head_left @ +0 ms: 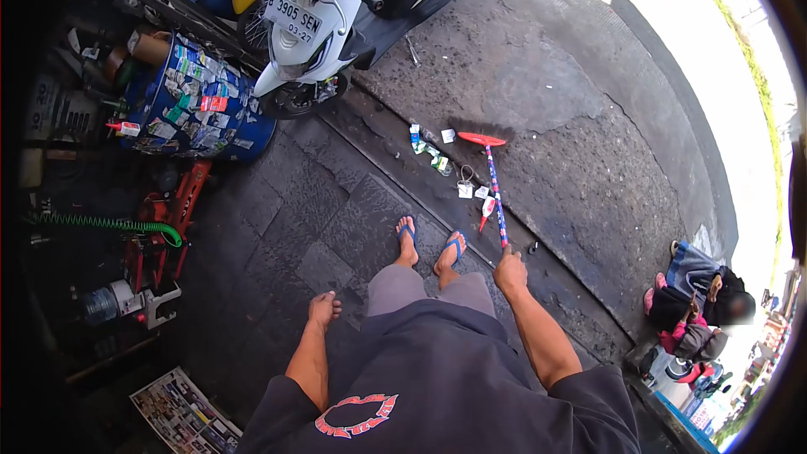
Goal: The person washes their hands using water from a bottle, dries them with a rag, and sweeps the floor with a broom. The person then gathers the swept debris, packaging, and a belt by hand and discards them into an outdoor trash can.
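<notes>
My right hand [510,271] is wrapped round the end of a broom's patterned handle [496,193]. The broom's red head [482,139], with dark bristles, rests on the ground ahead of me. Beside the broom lie a white bottle with a red nozzle [487,208], small white pieces [465,190] and green-and-white packets [439,162]. At my left side hangs my left hand [324,308], its fingers loosely curled, with nothing visible in them. It touches no object.
A white scooter [307,34] stands at the upper left near a blue drum [223,122] covered with packets. A red jack-like stand [181,219] and green coiled hose [109,223] are at left. A shallow groove [580,282] crosses the ground. People [702,303] sit at right.
</notes>
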The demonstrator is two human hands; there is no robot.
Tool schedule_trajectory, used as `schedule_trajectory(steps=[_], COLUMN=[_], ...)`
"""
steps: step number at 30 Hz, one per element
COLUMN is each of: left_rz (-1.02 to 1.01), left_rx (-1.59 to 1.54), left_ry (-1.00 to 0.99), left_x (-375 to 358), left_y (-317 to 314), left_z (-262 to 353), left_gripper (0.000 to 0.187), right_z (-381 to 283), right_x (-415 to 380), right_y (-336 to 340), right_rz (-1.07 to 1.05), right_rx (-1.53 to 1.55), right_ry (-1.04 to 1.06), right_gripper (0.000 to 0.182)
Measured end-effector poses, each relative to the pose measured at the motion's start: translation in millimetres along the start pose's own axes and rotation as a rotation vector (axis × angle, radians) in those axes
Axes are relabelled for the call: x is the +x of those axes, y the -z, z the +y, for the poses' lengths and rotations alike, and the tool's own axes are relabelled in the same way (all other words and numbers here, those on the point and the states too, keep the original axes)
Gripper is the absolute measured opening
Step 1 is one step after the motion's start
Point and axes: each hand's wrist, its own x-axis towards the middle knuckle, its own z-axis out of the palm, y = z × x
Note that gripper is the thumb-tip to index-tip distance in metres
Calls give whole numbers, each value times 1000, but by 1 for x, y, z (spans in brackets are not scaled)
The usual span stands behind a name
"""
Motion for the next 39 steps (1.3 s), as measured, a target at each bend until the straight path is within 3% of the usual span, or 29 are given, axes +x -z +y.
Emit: schedule_trajectory(steps=[5, 11, 14, 20, 23, 30, 36, 39], left_rz=[76, 47, 24, -48, -19, 10, -21, -1], left_rx=[-55, -56, -11, -12, -62, -98, 7, -20], left_ry=[18, 113, 101, -20, -55, -12, 48, 57], left_x=[-12, -23, -26, -6, -2, -18, -34, -37], left_y=[13, -2, -19, -20, -7, 10, 11, 21], left_z=[-30, -62, -53, -18, -10, -48, -76, -76], left_gripper=[31, 32, 32, 29, 28, 30, 30, 28], right_z=[41, 68, 69, 22, 23, 8, -48, -46], right_x=[-45, -119, -101, -39, -50, -88, -3, 1], right_y=[12, 47, 26, 1, 4, 13, -26, -48], right_rz=[-126, -46, 56, -45, -101, -42, -58, -72], right_rx=[-60, 61, 126, 159, 208, 124, 140, 180], right_ry=[73, 107, 149, 64, 89, 184, 126, 175], right_gripper=[51, 48, 50, 51, 51, 50, 40, 38])
